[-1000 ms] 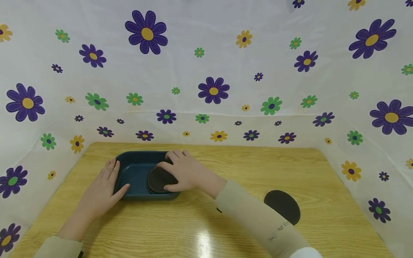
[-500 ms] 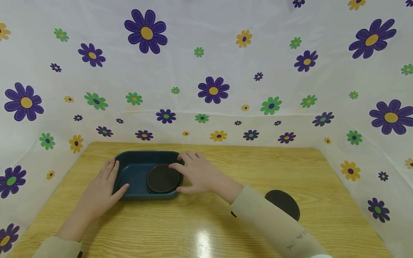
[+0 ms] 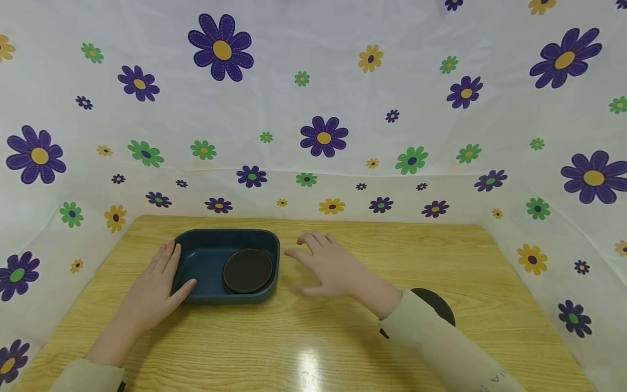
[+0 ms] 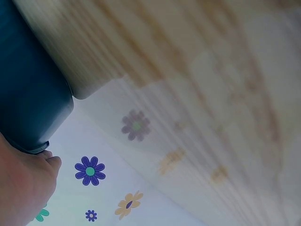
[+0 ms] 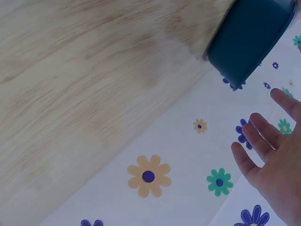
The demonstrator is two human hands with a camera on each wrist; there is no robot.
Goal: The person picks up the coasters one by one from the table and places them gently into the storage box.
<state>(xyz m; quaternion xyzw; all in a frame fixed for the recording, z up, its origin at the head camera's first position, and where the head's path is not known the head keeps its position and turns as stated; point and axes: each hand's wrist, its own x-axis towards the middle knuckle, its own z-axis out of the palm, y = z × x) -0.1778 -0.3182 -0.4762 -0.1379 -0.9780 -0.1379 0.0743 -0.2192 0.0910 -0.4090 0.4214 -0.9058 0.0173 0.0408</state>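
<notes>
A dark blue rectangular tray [image 3: 203, 272] with raised walls stands at the table's left. In its right half lie round black coasters [image 3: 247, 270], stacked, the top one covering most of what is under it. My left hand [image 3: 149, 291] rests on the tray's left side, fingers straight along the wall and thumb reaching over the near left corner. My right hand [image 3: 330, 269] is in the air just right of the tray, fingers spread and holding nothing. Another black coaster [image 3: 438, 306] lies on the table to the right, partly covered by my right sleeve.
The wooden table [image 3: 274, 343] carries the tray and the single coaster. A white cloth [image 3: 274, 98] printed with flowers rises behind the table and along both sides.
My right hand has let go of the coaster in the tray and drawn back to the right, out over the table. The left hand and the tray have stayed in place.
</notes>
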